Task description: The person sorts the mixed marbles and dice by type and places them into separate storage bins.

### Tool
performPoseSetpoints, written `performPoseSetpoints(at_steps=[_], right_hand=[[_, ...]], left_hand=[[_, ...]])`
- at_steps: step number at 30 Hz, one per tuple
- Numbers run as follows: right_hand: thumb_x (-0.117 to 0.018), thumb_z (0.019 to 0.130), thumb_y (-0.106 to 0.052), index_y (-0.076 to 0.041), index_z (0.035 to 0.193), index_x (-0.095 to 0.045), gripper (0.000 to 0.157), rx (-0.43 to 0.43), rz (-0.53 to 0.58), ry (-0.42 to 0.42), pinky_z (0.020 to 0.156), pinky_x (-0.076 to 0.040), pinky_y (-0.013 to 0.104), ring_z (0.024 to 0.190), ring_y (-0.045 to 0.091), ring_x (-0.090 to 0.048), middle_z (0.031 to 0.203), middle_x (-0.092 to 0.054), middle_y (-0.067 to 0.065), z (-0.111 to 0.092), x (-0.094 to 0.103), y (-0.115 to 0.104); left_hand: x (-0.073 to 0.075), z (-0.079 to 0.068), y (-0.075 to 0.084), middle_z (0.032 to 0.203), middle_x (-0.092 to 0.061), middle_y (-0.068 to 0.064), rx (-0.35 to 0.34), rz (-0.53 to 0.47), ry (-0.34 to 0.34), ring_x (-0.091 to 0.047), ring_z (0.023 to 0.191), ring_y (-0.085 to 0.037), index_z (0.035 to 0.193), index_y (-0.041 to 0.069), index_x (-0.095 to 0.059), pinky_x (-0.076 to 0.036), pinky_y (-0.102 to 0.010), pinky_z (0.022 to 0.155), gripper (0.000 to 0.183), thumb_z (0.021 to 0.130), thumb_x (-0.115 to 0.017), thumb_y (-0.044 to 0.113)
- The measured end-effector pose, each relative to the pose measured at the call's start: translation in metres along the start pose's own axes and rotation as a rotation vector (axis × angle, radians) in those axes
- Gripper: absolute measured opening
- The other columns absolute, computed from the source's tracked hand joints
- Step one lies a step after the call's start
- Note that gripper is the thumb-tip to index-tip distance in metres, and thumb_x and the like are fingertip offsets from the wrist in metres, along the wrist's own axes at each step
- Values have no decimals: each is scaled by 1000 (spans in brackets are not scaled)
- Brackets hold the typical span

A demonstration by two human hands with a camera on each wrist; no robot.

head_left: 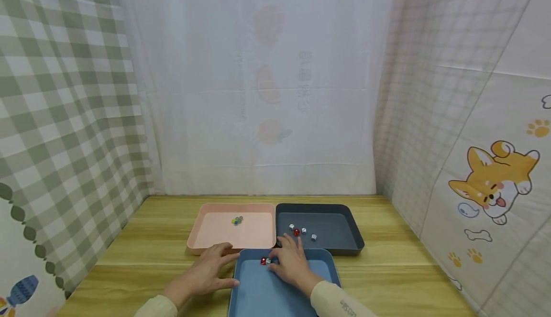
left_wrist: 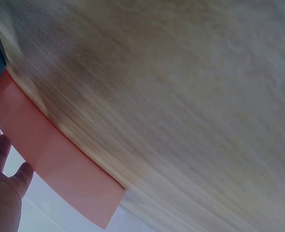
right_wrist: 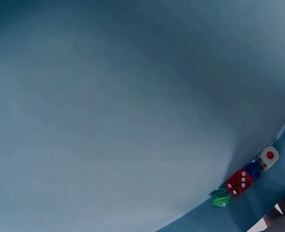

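My right hand (head_left: 290, 262) reaches over the far part of a blue tray (head_left: 258, 293), thumb and fingers spread. Just left of its fingertips lie a red die (head_left: 263, 261) and a white die (head_left: 269, 261). Along the tray's edge in the right wrist view are a green swirled marble (right_wrist: 220, 197), the red die (right_wrist: 239, 182), a blue ball (right_wrist: 253, 170) and the white die (right_wrist: 269, 157). Fingers at that view's corner are mostly cut off. My left hand (head_left: 208, 269), fingers apart and holding nothing, is at the blue tray's left rim.
Behind stand a pink tray (head_left: 254, 240) holding a small cluster of marbles (head_left: 237, 220) and a dark grey tray (head_left: 340, 221) with several white dice (head_left: 314, 237) and a red die (head_left: 296, 232). All three trays sit on a wood-grain table (head_left: 387, 269), with cloth around it.
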State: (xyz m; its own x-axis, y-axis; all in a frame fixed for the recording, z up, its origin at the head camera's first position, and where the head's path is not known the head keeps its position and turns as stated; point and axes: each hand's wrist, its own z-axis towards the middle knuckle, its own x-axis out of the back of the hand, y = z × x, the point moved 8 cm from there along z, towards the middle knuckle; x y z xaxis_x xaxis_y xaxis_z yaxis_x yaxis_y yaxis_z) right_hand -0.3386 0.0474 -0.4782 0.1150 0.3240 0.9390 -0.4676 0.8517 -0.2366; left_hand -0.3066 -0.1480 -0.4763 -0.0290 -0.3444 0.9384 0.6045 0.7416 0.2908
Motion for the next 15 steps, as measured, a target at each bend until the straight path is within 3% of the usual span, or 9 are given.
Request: performPoseSetpoints(at_steps=[15], right_hand=[[-86, 75, -31, -24, 79, -75, 13, -26, -32, 83, 105, -25, 71, 131, 40, -45, 128, -61, 14, 2, -1, -3]], left_hand=[[1, -1, 2, 136, -48, -17, -33, -1, 32, -46, 125, -33, 137, 8, -60, -39, -56, 101, 74, 87, -65, 62]])
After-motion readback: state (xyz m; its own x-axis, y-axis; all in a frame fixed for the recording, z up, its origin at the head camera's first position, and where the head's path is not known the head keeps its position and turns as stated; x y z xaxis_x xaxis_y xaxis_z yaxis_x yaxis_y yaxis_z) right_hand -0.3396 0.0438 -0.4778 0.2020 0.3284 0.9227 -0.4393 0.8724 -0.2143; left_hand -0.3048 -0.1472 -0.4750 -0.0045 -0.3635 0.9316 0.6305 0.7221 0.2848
